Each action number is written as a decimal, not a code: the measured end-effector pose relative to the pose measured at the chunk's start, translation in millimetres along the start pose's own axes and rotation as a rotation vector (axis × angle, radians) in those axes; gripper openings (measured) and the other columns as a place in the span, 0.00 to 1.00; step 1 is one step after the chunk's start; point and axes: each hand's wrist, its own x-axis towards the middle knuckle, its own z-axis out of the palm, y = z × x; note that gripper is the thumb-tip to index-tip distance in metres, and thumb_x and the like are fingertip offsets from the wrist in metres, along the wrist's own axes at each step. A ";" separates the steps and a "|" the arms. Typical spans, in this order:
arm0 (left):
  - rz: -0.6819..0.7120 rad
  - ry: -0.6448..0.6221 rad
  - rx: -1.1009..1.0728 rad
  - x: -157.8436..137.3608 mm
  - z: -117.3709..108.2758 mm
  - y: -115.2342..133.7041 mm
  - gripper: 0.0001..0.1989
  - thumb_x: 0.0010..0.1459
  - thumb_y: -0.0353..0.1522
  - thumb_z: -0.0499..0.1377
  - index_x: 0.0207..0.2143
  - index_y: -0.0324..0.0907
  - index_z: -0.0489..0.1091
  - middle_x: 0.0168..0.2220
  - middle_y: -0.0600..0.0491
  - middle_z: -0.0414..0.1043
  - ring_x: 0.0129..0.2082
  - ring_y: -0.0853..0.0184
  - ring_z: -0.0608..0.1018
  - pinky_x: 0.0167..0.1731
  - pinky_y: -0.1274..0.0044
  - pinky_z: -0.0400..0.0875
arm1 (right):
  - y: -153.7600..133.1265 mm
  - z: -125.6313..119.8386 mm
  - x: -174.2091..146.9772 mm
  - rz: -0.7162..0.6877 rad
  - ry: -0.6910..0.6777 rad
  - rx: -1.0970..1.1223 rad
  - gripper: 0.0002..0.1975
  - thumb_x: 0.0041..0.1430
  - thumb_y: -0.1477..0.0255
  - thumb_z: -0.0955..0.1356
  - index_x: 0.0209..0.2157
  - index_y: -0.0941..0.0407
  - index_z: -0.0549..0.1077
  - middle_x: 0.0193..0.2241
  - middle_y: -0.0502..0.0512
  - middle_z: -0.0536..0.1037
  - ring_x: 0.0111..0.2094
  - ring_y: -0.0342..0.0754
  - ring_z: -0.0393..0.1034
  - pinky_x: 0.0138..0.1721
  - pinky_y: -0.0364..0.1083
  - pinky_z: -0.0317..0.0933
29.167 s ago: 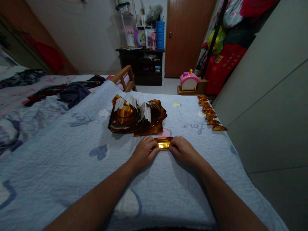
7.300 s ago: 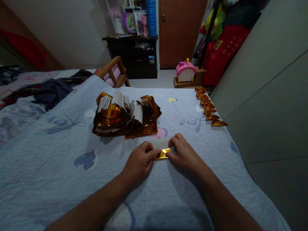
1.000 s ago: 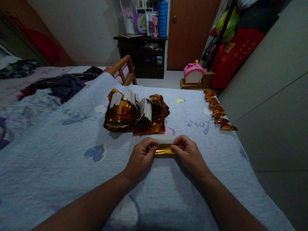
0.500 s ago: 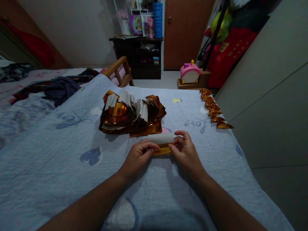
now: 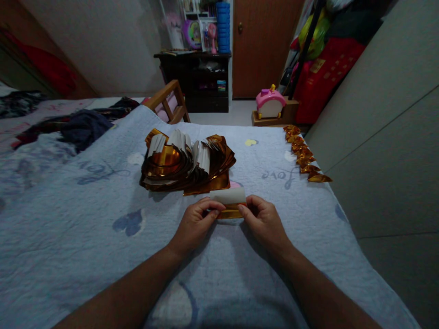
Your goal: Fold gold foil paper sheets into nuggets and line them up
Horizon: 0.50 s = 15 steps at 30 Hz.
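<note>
A sheet of gold foil paper (image 5: 229, 196), white on its back, is partly rolled or folded between my hands just above the bed. My left hand (image 5: 199, 217) pinches its left end between thumb and fingers. At the right end, my right hand (image 5: 262, 217) grips it with the thumb on the gold strip and the fingers behind. Just beyond lies a thick pile of gold foil sheets (image 5: 164, 160), curled with white backs showing. Along the bed's right edge runs a row of folded gold pieces (image 5: 302, 153).
The bed has a pale blue quilt (image 5: 85, 237) with hearts and lettering. Dark clothes (image 5: 85, 125) lie at the far left. Past the bed's end stand a wooden chair (image 5: 171, 100), a dark shelf (image 5: 195, 82) and a pink toy (image 5: 270, 103). A pale cabinet (image 5: 387, 151) borders the right side.
My right hand's fingers, raised at the sheet's right end before, have curled down behind it. The left hand keeps its pinch. The pile and the row are unchanged.
</note>
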 end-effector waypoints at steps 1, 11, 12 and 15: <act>-0.002 0.003 0.001 0.0 0.0 0.6 0.07 0.58 0.31 0.61 0.33 0.42 0.80 0.35 0.50 0.77 0.38 0.63 0.78 0.42 0.73 0.71 | -0.6 0.1 -0.1 -0.001 0.001 0.005 0.08 0.59 0.66 0.66 0.29 0.56 0.73 0.25 0.51 0.73 0.28 0.46 0.67 0.31 0.45 0.59; -0.093 0.035 -0.095 0.2 -0.8 2.5 0.05 0.55 0.31 0.63 0.31 0.42 0.80 0.32 0.51 0.77 0.34 0.65 0.78 0.36 0.76 0.72 | -4.7 0.2 0.0 0.015 -0.027 0.105 0.08 0.56 0.65 0.68 0.30 0.55 0.72 0.26 0.51 0.74 0.29 0.46 0.68 0.32 0.45 0.61; -0.103 0.036 -0.110 0.1 -0.6 2.6 0.05 0.54 0.31 0.64 0.31 0.42 0.80 0.31 0.51 0.77 0.33 0.65 0.77 0.35 0.76 0.72 | -4.8 0.1 -0.2 0.016 -0.024 0.096 0.08 0.57 0.65 0.67 0.29 0.55 0.72 0.26 0.51 0.74 0.29 0.46 0.67 0.32 0.44 0.60; -0.117 0.038 -0.143 -0.3 -0.1 3.7 0.04 0.54 0.31 0.64 0.30 0.42 0.80 0.30 0.52 0.76 0.31 0.66 0.77 0.32 0.77 0.72 | -5.0 -0.2 -0.6 0.006 -0.016 0.082 0.08 0.57 0.65 0.67 0.28 0.55 0.72 0.25 0.50 0.72 0.28 0.45 0.66 0.31 0.44 0.60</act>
